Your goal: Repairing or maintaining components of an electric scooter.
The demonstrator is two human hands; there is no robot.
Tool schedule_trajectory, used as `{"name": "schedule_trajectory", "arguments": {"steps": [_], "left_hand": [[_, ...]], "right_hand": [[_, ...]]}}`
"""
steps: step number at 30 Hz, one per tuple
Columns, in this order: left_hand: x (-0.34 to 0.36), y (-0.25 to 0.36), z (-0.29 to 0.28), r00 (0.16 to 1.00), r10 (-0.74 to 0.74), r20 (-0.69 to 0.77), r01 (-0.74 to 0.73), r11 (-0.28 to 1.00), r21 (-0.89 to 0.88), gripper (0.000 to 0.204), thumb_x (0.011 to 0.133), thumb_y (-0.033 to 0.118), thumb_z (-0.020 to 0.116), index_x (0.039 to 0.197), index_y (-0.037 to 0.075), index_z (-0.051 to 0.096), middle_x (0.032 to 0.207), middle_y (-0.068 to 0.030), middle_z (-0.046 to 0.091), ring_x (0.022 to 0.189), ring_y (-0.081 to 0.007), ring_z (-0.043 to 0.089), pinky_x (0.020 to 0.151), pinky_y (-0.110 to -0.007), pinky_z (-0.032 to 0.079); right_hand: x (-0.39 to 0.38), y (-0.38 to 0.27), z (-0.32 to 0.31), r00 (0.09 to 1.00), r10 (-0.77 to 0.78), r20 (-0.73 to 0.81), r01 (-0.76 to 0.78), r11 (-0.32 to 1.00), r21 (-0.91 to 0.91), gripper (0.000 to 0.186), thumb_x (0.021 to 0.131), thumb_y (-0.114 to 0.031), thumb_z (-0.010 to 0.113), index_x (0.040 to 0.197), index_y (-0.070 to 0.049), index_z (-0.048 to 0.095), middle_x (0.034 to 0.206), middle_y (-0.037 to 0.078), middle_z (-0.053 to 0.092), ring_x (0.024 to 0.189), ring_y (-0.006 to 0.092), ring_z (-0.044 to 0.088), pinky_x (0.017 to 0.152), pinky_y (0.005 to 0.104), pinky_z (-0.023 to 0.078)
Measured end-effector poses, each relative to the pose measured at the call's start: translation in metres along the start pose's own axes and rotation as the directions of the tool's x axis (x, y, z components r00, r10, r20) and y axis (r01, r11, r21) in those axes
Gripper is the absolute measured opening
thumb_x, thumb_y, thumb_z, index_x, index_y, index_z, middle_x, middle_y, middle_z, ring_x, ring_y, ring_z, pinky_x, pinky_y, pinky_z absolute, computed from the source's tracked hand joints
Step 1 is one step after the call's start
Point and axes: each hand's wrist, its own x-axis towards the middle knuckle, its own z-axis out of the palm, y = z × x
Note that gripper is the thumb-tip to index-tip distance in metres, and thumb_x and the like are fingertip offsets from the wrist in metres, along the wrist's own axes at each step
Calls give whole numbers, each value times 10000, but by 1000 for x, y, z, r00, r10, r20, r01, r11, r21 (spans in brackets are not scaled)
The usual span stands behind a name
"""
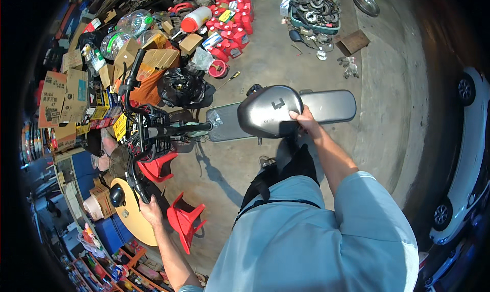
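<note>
An electric scooter stands across the view in front of me, handlebars to the left and tail to the right. My left hand (151, 211) is closed round the end of the near handlebar grip (140, 189). My right hand (307, 121) holds the rear edge of the wide black saddle (268, 113), thumb on top; its other fingers are partly hidden. Behind the saddle runs a long flat dark rear seat (332, 106). A grey footboard (227, 122) lies between saddle and steering column (178, 129). The black front basket (153, 133) sits below the handlebars.
Two red plastic stools (185, 221) (157, 167) and a round yellow tabletop (131, 215) stand near the front. Beyond are a black bag (186, 87), cardboard boxes (64, 95), red jugs (235, 36), a parts crate (315, 16) and gloves (349, 67). A white car (464, 149) stands right.
</note>
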Motion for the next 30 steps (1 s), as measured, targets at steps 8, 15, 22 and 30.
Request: {"name": "schedule_trajectory", "arguments": {"steps": [8,15,22,30], "left_hand": [[0,-36,8,996,-89,29,91,994,-53,293,823,111,717,1058,-7,587,824,-98,650,710,-217,627,691,-374,516],[-12,-29,8,992,-97,77,114,960,-254,189,833,84,701,964,36,575,772,-29,605,634,-134,554,598,-305,481],[-20,-29,15,992,-111,56,119,979,-163,177,820,95,694,869,34,535,712,-39,579,637,-154,552,637,-336,480],[-52,-41,11,996,-88,-16,85,988,-132,240,806,129,717,888,11,525,691,-79,560,623,-204,537,652,-388,472]], "right_hand": [[-14,-13,33,977,80,-197,-140,938,-316,656,832,-343,744,1276,39,448,1134,231,642,1026,313,648,843,401,527],[-13,-1,29,980,96,-177,-147,941,-306,714,841,-407,729,1319,13,405,1106,186,646,953,275,656,684,388,554],[-14,12,23,984,65,-164,-112,949,-296,675,859,-348,714,1334,8,391,1109,189,632,863,270,653,569,367,524],[-39,6,24,991,79,-108,-104,962,-253,677,873,-292,712,1380,8,377,1249,195,590,1110,296,595,882,399,509]]}}
